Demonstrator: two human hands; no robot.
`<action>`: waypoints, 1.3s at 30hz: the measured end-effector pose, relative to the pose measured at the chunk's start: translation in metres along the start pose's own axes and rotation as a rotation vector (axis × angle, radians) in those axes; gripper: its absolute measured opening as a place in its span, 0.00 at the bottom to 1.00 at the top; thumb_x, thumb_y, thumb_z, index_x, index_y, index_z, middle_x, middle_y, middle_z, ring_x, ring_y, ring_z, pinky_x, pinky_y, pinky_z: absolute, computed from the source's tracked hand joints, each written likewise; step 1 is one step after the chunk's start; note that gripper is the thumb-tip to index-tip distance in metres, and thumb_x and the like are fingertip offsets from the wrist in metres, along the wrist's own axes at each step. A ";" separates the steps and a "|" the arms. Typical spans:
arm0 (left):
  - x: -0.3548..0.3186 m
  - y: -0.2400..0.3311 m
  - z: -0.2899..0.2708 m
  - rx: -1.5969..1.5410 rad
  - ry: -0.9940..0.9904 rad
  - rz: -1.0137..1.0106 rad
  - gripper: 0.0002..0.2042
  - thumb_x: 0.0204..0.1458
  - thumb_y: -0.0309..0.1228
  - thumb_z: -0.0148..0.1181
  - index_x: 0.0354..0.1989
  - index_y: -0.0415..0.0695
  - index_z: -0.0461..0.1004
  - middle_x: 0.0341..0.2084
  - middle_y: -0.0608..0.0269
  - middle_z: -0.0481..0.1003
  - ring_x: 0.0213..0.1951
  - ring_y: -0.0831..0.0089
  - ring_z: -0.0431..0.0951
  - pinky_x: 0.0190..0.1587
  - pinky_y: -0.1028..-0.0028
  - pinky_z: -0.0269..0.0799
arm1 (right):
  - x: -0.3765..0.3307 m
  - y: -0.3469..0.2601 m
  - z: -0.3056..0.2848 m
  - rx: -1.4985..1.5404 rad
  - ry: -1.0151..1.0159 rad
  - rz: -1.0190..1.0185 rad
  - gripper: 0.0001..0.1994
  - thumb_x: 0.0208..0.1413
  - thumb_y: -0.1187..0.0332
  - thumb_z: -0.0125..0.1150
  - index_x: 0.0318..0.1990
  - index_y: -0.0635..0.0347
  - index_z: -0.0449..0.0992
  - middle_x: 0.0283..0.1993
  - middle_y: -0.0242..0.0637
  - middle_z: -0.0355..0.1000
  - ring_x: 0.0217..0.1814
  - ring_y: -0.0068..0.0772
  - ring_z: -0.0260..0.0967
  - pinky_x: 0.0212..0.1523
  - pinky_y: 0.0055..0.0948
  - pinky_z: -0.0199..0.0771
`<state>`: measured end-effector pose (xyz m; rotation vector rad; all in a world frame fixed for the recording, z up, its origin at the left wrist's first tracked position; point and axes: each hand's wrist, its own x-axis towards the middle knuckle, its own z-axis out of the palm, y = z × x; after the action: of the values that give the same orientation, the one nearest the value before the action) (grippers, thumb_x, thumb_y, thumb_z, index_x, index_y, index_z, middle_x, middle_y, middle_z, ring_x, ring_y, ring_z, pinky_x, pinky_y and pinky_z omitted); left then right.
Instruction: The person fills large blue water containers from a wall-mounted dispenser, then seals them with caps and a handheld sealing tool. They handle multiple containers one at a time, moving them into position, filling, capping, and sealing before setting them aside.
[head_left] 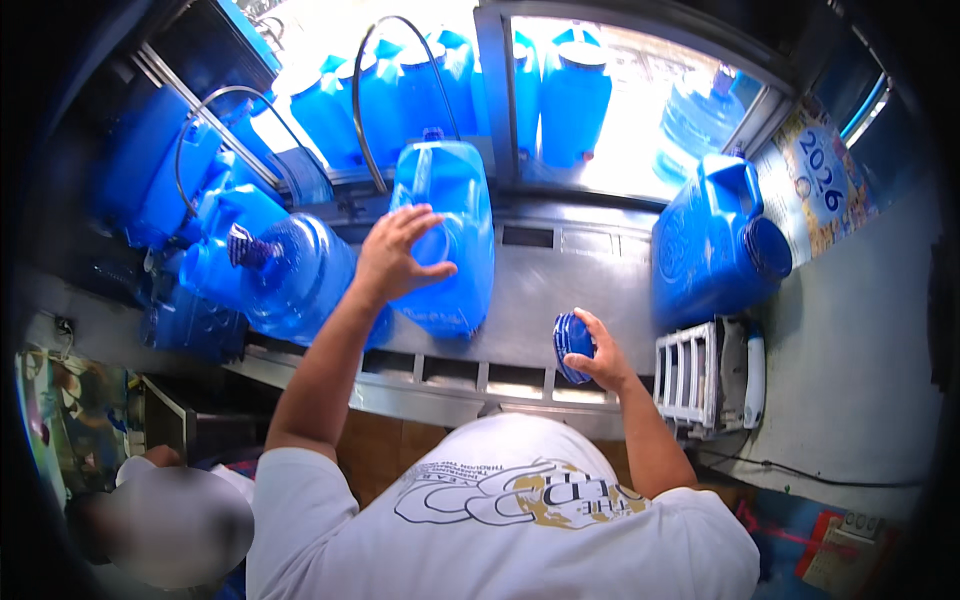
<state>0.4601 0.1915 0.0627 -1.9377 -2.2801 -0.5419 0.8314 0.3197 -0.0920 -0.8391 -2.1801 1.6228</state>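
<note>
A translucent blue water jug (465, 265) stands on the metal counter in front of me, with a handle and a small cap at its far end. Over its left side my left hand (402, 255) is spread, thumb apart from the fingers; whether it touches the jug I cannot tell. To the right, my right hand (602, 358) grips a wide, dark blue ribbed screw cap (574, 348) above the counter's near edge. A round clear-blue water bottle (305, 275) with a wrapped neck leans beside my left forearm.
A capped blue jug (705, 245) stands at the right, near a white slatted appliance (690, 375). More blue jugs (575, 100) line the window ledge. Thin curved hoses (362, 110) arch over the counter (560, 265). Another person in a white cap (185, 525) is at lower left.
</note>
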 end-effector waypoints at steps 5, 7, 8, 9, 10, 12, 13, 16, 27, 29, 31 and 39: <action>-0.004 -0.008 -0.001 -0.105 -0.003 -0.032 0.42 0.37 0.62 0.72 0.61 0.52 0.72 0.62 0.54 0.70 0.66 0.52 0.66 0.68 0.54 0.59 | 0.050 -0.052 0.022 0.165 0.024 -0.047 0.54 0.39 0.35 0.67 0.71 0.58 0.57 0.71 0.55 0.54 0.73 0.55 0.54 0.71 0.47 0.56; -0.007 -0.022 -0.001 -0.278 -0.015 -0.062 0.48 0.39 0.67 0.68 0.66 0.50 0.66 0.63 0.50 0.68 0.67 0.50 0.64 0.68 0.52 0.57 | 0.076 -0.084 0.035 0.133 0.047 -0.144 0.54 0.39 0.34 0.68 0.71 0.55 0.58 0.72 0.57 0.53 0.74 0.59 0.52 0.71 0.50 0.55; -0.008 -0.028 0.002 -0.482 0.051 -0.058 0.49 0.39 0.68 0.66 0.67 0.49 0.65 0.64 0.49 0.67 0.67 0.51 0.63 0.69 0.53 0.57 | 0.090 -0.102 0.042 -0.029 0.076 -0.225 0.53 0.39 0.36 0.70 0.71 0.54 0.58 0.72 0.58 0.52 0.74 0.59 0.52 0.71 0.51 0.55; -0.009 -0.033 0.005 -0.685 0.134 -0.047 0.50 0.40 0.70 0.65 0.68 0.48 0.63 0.64 0.48 0.66 0.68 0.51 0.63 0.69 0.54 0.56 | 0.104 -0.122 0.049 -0.189 0.107 -0.292 0.52 0.39 0.38 0.71 0.71 0.53 0.59 0.73 0.58 0.51 0.74 0.59 0.51 0.71 0.51 0.54; -0.011 -0.039 0.008 -0.894 0.214 -0.035 0.52 0.41 0.71 0.63 0.69 0.47 0.61 0.64 0.48 0.65 0.68 0.52 0.62 0.69 0.55 0.56 | 0.118 -0.143 0.059 -0.345 0.135 -0.351 0.51 0.39 0.40 0.73 0.71 0.52 0.60 0.73 0.58 0.50 0.75 0.59 0.51 0.71 0.52 0.54; -0.017 -0.045 0.016 -0.915 0.362 -0.013 0.56 0.42 0.74 0.58 0.72 0.44 0.54 0.67 0.48 0.61 0.68 0.53 0.61 0.70 0.57 0.54 | 0.140 -0.180 0.080 -0.498 0.177 -0.521 0.49 0.39 0.39 0.72 0.70 0.48 0.63 0.74 0.61 0.49 0.76 0.65 0.47 0.72 0.55 0.51; -0.022 -0.045 0.021 -0.892 0.438 0.002 0.56 0.42 0.74 0.57 0.73 0.44 0.53 0.67 0.48 0.60 0.68 0.53 0.61 0.70 0.57 0.54 | 0.151 -0.197 0.093 -0.612 0.198 -0.567 0.47 0.40 0.37 0.70 0.69 0.44 0.64 0.74 0.59 0.50 0.75 0.66 0.49 0.71 0.56 0.53; -0.044 -0.049 0.030 -0.802 0.460 0.000 0.59 0.40 0.74 0.59 0.73 0.42 0.50 0.68 0.45 0.58 0.69 0.53 0.59 0.69 0.56 0.55 | 0.167 -0.229 0.126 -0.719 -0.002 -0.563 0.46 0.41 0.35 0.69 0.69 0.41 0.65 0.73 0.58 0.52 0.73 0.66 0.51 0.69 0.58 0.55; -0.064 -0.096 0.055 -1.006 0.158 -0.042 0.72 0.18 0.57 0.84 0.75 0.47 0.42 0.69 0.42 0.54 0.70 0.47 0.55 0.70 0.54 0.54 | 0.183 -0.263 0.147 -0.934 -0.172 -0.416 0.46 0.35 0.42 0.70 0.68 0.46 0.67 0.72 0.59 0.55 0.70 0.68 0.54 0.64 0.57 0.59; -0.064 -0.093 0.060 -0.960 0.189 -0.076 0.73 0.15 0.43 0.88 0.75 0.46 0.42 0.69 0.51 0.55 0.69 0.55 0.58 0.70 0.60 0.58 | 0.186 -0.264 0.150 -0.974 -0.185 -0.378 0.46 0.36 0.39 0.69 0.67 0.45 0.68 0.72 0.58 0.55 0.71 0.67 0.54 0.64 0.56 0.59; -0.065 -0.091 0.063 -0.826 0.258 -0.049 0.72 0.15 0.44 0.88 0.75 0.47 0.44 0.69 0.50 0.54 0.69 0.53 0.57 0.70 0.59 0.57 | 0.185 -0.262 0.153 -0.958 -0.150 -0.392 0.46 0.36 0.38 0.69 0.67 0.43 0.68 0.72 0.57 0.55 0.71 0.66 0.53 0.65 0.56 0.58; -0.064 -0.095 0.065 -0.802 0.318 0.057 0.70 0.16 0.49 0.86 0.73 0.48 0.46 0.66 0.44 0.59 0.69 0.42 0.55 0.70 0.50 0.55 | 0.170 -0.247 0.173 -0.955 0.127 -0.407 0.45 0.38 0.37 0.71 0.67 0.39 0.67 0.69 0.51 0.58 0.70 0.60 0.54 0.67 0.58 0.55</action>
<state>0.3895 0.1411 -0.0366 -1.9588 -1.9409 -1.8207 0.5344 0.2428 0.0680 -0.5944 -2.7615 0.2778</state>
